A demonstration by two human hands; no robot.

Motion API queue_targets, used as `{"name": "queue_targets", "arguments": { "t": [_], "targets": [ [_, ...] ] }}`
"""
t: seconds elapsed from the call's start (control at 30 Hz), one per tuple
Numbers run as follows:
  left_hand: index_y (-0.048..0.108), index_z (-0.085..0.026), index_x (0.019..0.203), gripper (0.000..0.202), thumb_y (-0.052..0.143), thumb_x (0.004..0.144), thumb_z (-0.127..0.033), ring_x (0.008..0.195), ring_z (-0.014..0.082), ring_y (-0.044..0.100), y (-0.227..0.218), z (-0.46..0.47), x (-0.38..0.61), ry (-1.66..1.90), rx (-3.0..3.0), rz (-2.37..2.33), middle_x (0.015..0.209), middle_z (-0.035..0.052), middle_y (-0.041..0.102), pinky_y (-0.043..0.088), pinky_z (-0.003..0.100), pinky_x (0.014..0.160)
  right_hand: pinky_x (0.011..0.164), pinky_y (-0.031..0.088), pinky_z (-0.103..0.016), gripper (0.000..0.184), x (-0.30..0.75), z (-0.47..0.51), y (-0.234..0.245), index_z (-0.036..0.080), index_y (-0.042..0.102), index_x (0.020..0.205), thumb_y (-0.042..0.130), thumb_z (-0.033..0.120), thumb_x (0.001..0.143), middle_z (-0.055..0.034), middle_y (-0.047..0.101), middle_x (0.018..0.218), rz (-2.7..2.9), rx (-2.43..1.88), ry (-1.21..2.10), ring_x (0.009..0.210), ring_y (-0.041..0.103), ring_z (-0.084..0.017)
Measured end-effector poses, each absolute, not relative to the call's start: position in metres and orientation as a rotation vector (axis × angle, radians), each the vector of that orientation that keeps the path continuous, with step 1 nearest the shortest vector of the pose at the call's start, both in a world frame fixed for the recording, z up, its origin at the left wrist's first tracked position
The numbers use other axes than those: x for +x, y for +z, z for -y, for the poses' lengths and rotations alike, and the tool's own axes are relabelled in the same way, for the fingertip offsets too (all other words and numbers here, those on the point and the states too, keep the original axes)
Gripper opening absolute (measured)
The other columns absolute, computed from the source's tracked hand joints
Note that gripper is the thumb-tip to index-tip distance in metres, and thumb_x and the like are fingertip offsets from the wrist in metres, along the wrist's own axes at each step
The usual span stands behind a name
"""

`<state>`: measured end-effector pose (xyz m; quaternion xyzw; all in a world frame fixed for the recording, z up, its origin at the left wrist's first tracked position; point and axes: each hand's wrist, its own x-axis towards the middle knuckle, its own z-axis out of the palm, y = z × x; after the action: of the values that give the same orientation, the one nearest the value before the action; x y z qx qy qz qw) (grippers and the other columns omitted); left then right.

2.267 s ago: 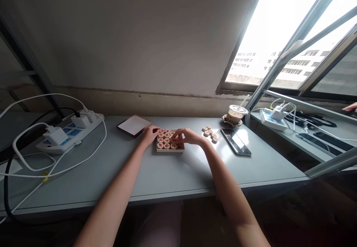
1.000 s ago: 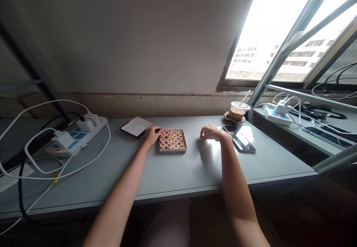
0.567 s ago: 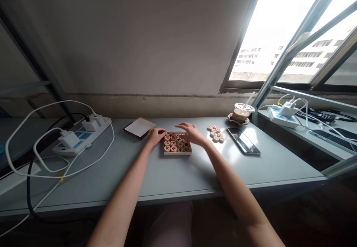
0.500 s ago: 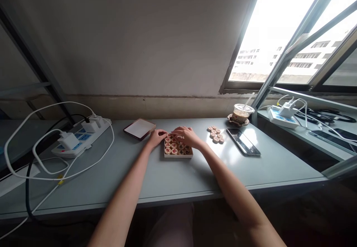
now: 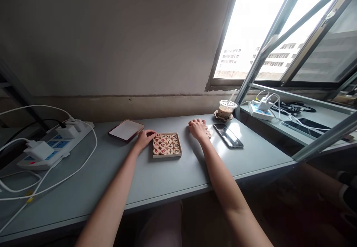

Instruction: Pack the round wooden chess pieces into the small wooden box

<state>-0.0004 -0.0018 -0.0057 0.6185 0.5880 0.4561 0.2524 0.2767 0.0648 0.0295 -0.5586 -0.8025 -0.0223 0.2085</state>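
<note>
A shallow open box (image 5: 166,156) on the desk holds rows of round wooden Chinese chess pieces (image 5: 170,146), marked in red and black characters. My left hand (image 5: 144,139) grips the box at its back left corner, thumb and fingers closed at the edge. To the right of the box, my right hand (image 5: 197,127) reaches over a group of loose Chinese chess pieces (image 5: 208,132). Its fingers are apart and arched downward, and nothing held shows in them. The hand covers most of that group, and the fingertips are hidden.
The box lid (image 5: 126,130) lies inside up at the left. A phone (image 5: 228,135) and a lidded drink cup (image 5: 225,109) with a straw stand at the right. A power strip (image 5: 60,145) with looping white cables occupies the left of the desk (image 5: 167,184).
My right hand has left the box and moved right onto the loose pieces. My left hand stays at the box's corner. The view has turned to the right.
</note>
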Motion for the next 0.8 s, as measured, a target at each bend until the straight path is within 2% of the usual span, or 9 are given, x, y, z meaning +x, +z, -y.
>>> {"name": "queue_targets", "arguments": {
  "t": [0.07,0.13,0.2,0.27,0.33,0.47,0.57,0.7,0.8],
  "targets": [
    [0.071,-0.016,0.077,0.026,0.059,0.068,-0.037,0.085,0.0235,0.066,-0.005,0.002,-0.001,1.235,1.685,-1.587,0.087,0.0089,0.074,0.051,0.033,0.079,0.098,0.024,-0.055,0.030,0.279,-0.064,0.030,0.016,0.067,0.107,0.048,0.012,0.085,-0.0191,0.061,0.117,2.198,-1.589,-0.105,0.114,0.046,-0.035],
    [0.071,-0.016,0.078,0.028,0.059,0.067,-0.039,0.086,0.0244,0.066,-0.005,0.003,0.000,1.227,1.678,-1.580,0.087,0.0094,0.073,0.051,0.034,0.079,0.099,0.028,-0.048,0.034,0.269,-0.058,0.033,0.021,0.062,0.118,0.051,0.016,0.086,-0.0143,0.056,0.128,2.240,-1.499,-0.094,0.119,0.044,-0.031],
    [0.071,-0.015,0.078,0.032,0.059,0.067,-0.043,0.087,0.0257,0.065,-0.005,0.003,0.000,1.224,1.667,-1.577,0.087,0.0103,0.073,0.050,0.035,0.079,0.095,0.035,-0.039,0.038,0.251,-0.049,0.036,0.026,0.058,0.124,0.056,0.023,0.087,-0.0082,0.056,0.129,2.419,-1.245,0.061,0.118,0.047,-0.026],
    [0.071,-0.015,0.078,0.034,0.059,0.066,-0.045,0.088,0.0265,0.065,-0.005,0.004,0.000,1.232,1.666,-1.569,0.087,0.0105,0.073,0.049,0.036,0.081,0.092,0.038,-0.035,0.035,0.233,-0.039,0.038,0.030,0.060,0.122,0.060,0.030,0.086,-0.0043,0.059,0.125,2.637,-0.919,0.292,0.113,0.051,-0.023],
    [0.070,-0.016,0.077,0.034,0.060,0.066,-0.046,0.089,0.0263,0.065,-0.005,0.004,0.001,1.241,1.669,-1.561,0.087,0.0101,0.072,0.049,0.036,0.082,0.092,0.037,-0.037,0.030,0.220,-0.030,0.038,0.032,0.065,0.115,0.063,0.033,0.085,-0.0031,0.060,0.124,2.711,-0.785,0.370,0.112,0.052,-0.023],
    [0.070,-0.016,0.077,0.035,0.060,0.067,-0.048,0.087,0.0258,0.065,-0.002,0.005,0.001,1.224,1.681,-1.582,0.087,0.0093,0.072,0.049,0.036,0.083,0.091,0.035,-0.039,0.030,0.215,-0.022,0.037,0.032,0.066,0.113,0.065,0.037,0.083,-0.0034,0.061,0.123,2.662,-0.812,0.352,0.110,0.052,-0.025],
    [0.070,-0.017,0.079,0.036,0.060,0.068,-0.050,0.088,0.0258,0.064,0.001,0.006,0.001,1.170,1.696,-1.615,0.088,0.0087,0.072,0.049,0.035,0.083,0.091,0.034,-0.038,0.031,0.214,-0.022,0.036,0.032,0.064,0.116,0.064,0.033,0.085,-0.0031,0.060,0.123,2.646,-0.779,0.389,0.110,0.051,-0.023],
    [0.070,-0.018,0.079,0.033,0.060,0.070,-0.048,0.089,0.0246,0.063,0.006,0.005,0.003,1.131,1.719,-1.659,0.088,0.0071,0.072,0.049,0.033,0.084,0.091,0.031,-0.037,0.021,0.214,-0.023,0.037,0.027,0.066,0.105,0.063,0.034,0.085,-0.0035,0.062,0.117,2.591,-0.786,0.413,0.106,0.051,-0.021],
    [0.069,-0.019,0.079,0.032,0.059,0.072,-0.049,0.089,0.0241,0.063,0.010,0.004,0.003,1.088,1.733,-1.667,0.088,0.0062,0.071,0.050,0.031,0.082,0.086,0.031,-0.033,0.016,0.223,-0.028,0.041,0.023,0.063,0.099,0.060,0.033,0.086,-0.0023,0.064,0.107,2.484,-0.911,0.403,0.100,0.051,-0.019]
  ]
}}
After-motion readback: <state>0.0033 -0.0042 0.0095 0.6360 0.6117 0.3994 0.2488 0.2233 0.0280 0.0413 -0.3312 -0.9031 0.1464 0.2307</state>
